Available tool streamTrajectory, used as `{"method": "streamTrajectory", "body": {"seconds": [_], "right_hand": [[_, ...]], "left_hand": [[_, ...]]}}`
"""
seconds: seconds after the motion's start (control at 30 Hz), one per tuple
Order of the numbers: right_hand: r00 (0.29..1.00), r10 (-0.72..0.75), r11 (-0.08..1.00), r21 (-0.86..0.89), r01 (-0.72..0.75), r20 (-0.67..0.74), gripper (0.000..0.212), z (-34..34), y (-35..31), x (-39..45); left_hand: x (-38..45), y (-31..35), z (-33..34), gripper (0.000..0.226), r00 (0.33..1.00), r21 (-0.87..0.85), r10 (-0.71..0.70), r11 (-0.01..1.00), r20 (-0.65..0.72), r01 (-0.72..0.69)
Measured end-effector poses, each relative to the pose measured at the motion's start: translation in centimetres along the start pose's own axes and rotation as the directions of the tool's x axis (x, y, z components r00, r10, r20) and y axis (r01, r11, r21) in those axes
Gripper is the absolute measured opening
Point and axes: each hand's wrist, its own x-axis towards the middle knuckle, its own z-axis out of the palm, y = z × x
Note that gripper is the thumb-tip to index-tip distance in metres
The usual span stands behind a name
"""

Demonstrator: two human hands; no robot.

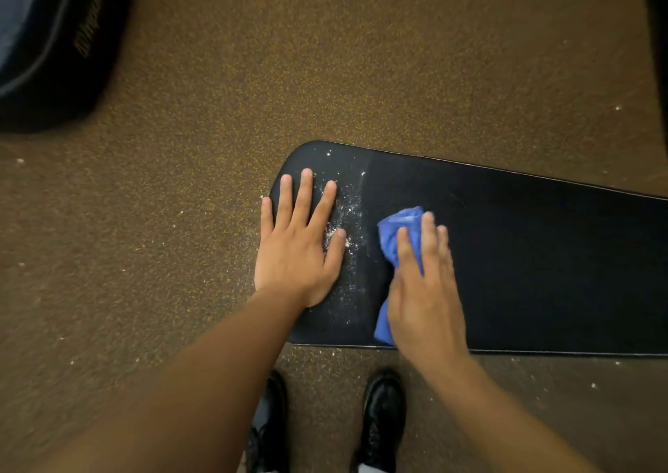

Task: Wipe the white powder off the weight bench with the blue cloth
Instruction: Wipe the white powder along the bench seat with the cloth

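Looking down from my head camera, my right hand (423,284) lies on top of the bunched blue cloth (399,232), fingers fairly straight and pressing it flat against the weight bench (542,274); the hand is blurred, so I cannot tell whether the thumb hooks round the cloth. The cloth pokes out beyond my fingertips and again on the near side, toward my wrist. My left hand (298,245) is spread wide, palm down, holding nothing, resting on the rounded end of the bench. The white powder (349,212) lies right beside this hand, on its thumb side, in a band between my two hands, with more specks past my fingertips. Everything on the far side of my right hand looks dark and clean, with a faint edge where the dusty patch starts, so I judge most of the pad done. What remains is the end strip, including whatever sits under my left palm, which I would have to lift.
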Motion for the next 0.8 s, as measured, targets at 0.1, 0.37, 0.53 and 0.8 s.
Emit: {"method": "streamTrajectory", "body": {"seconds": [0.1, 0.37, 0.53, 0.8], "right_hand": [[0.984, 0.162, 0.987, 0.021, -0.161, -0.075, 0.05, -0.1, 0.1, 5.2], [0.999, -0.032, 0.996, -0.079, 0.031, -0.007, 0.058, 1.7, -4.3, 4.9], [0.991, -0.107, 0.992, -0.058, 0.111, 0.078, 0.057, -0.1, -1.1, -3.6], [0.969, 0.219, 0.973, -0.043, -0.225, -0.113, 0.055, 0.5, -1.3, 9.4]], "left_hand": [[0.0, 0.0, 0.0, 0.066, 1.0, -0.003, 0.0, 1.0, 0.004, 0.0], [0.0, 0.0, -0.1, 0.063, 1.0, -0.039, 0.005, 0.999, -0.004, -0.005], [0.0, -0.1, -0.1, 0.062, 1.0, -0.038, 0.006, 0.999, -0.005, -0.006], [-0.1, 0.0, 0.0, 0.061, 1.0, -0.031, -0.001, 1.0, -0.006, 0.0]]}}
